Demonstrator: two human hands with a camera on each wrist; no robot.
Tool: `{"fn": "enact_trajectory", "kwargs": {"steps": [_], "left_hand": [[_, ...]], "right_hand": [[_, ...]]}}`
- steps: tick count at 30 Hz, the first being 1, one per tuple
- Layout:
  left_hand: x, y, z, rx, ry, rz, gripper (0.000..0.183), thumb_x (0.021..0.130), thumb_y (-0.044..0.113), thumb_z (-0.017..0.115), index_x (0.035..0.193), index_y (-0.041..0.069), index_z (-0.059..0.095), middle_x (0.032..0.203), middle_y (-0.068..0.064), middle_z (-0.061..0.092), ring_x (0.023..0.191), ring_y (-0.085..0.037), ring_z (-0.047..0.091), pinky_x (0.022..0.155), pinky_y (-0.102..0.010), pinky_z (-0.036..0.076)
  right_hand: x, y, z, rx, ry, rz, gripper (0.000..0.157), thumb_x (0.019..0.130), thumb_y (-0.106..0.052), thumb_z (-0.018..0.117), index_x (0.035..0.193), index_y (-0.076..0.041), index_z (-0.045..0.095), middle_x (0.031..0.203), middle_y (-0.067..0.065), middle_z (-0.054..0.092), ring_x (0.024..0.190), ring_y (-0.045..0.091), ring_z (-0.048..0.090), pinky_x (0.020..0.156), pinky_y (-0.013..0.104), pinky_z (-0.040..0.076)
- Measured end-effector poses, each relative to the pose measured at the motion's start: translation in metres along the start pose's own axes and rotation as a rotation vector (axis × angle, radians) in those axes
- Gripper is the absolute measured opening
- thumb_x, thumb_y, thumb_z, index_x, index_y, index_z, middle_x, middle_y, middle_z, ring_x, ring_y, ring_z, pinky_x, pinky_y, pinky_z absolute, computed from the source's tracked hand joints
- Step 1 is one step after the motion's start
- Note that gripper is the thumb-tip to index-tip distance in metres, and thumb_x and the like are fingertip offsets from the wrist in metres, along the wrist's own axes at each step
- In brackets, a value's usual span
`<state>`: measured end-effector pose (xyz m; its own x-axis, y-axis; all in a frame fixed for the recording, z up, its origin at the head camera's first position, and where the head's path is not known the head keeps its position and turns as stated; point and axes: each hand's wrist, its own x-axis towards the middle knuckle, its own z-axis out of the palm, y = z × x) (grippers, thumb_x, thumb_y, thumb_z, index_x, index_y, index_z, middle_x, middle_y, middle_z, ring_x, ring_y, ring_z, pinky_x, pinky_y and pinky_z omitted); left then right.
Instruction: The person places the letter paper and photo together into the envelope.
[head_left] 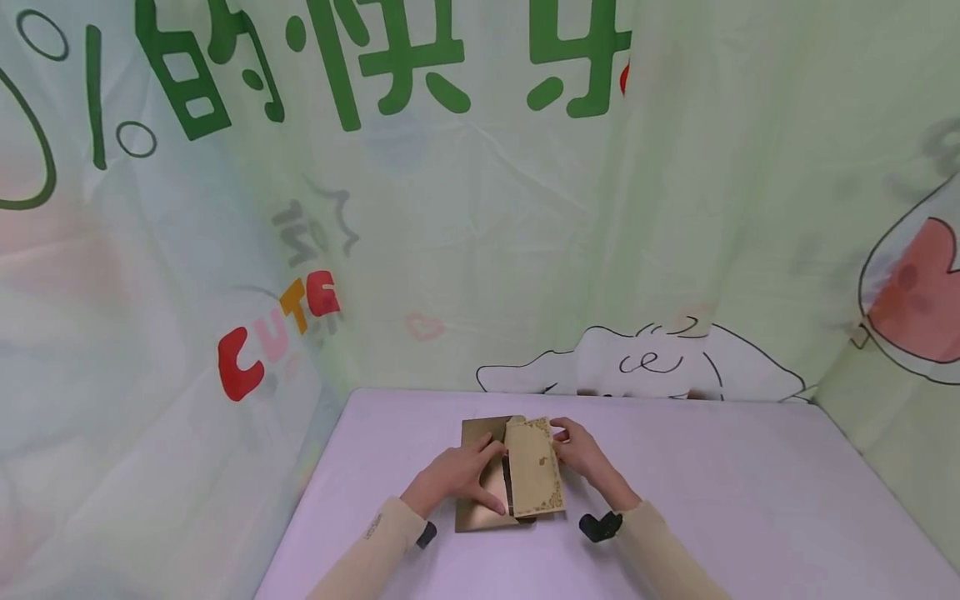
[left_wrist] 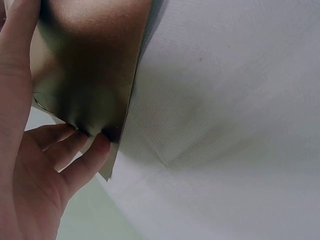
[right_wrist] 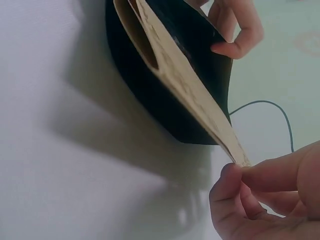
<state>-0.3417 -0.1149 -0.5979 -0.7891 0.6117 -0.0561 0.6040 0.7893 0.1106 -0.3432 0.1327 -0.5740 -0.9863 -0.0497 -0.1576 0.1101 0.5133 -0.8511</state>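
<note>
A bronze-coloured sleeve point(head_left: 483, 518) with a black inside point(right_wrist: 200, 65) is in front of me on the table. My left hand point(head_left: 462, 477) holds its left part, with fingertips over the far edge in the left wrist view, where the sleeve's shiny outer face point(left_wrist: 95, 30) shows. A folded cream paper point(head_left: 534, 467) with ornamental corners stands partly within the sleeve's black opening. My right hand point(head_left: 581, 450) pinches the paper's far right corner between thumb and finger point(right_wrist: 270, 175). In the right wrist view the left hand's fingers point(right_wrist: 245, 40) curl over the sleeve's rim.
The pale lilac table point(head_left: 675, 467) extends to both sides. Printed cloth curtains point(head_left: 525, 250) hang behind it and at the sides. A thin dark cord point(right_wrist: 270, 102) curves beside the sleeve. Black wrist bands point(head_left: 600, 527) show at the sleeve cuffs.
</note>
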Motion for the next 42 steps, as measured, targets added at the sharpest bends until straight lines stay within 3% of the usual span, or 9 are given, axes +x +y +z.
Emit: {"fn": "enact_trajectory", "kwargs": {"steps": [9, 24, 42], "left_hand": [[-0.006, 0.004, -0.004, 0.001, -0.032, -0.006, 0.105, 0.048, 0.092, 0.044, 0.135, 0.036, 0.027, 0.147, -0.013, 0.031, 0.104, -0.025, 0.060, 0.079, -0.036, 0.050], [-0.007, 0.004, -0.007, 0.025, -0.016, -0.002, 0.107, 0.048, 0.091, 0.044, 0.137, 0.034, 0.028, 0.147, -0.015, 0.031, 0.112, -0.025, 0.057, 0.080, -0.035, 0.050], [-0.003, 0.003, -0.007, 0.042, -0.009, 0.014, 0.107, 0.049, 0.092, 0.042, 0.139, 0.034, 0.026, 0.148, -0.014, 0.030, 0.114, -0.025, 0.055, 0.082, -0.036, 0.050]], "right_hand": [[0.004, -0.001, 0.021, -0.015, -0.015, -0.057, 0.047, 0.083, 0.003, 0.052, 0.129, 0.002, 0.045, 0.097, 0.015, 0.057, 0.072, 0.018, 0.055, 0.057, 0.029, 0.048], [0.002, -0.020, 0.053, -0.050, -0.078, -0.184, 0.044, 0.083, 0.005, 0.054, 0.126, 0.004, 0.047, 0.082, 0.009, 0.056, 0.063, 0.018, 0.058, 0.051, 0.027, 0.049], [0.005, -0.021, 0.064, -0.092, -0.053, -0.220, 0.042, 0.084, 0.003, 0.055, 0.126, 0.005, 0.048, 0.080, 0.007, 0.056, 0.063, 0.012, 0.054, 0.051, 0.025, 0.048]]}}
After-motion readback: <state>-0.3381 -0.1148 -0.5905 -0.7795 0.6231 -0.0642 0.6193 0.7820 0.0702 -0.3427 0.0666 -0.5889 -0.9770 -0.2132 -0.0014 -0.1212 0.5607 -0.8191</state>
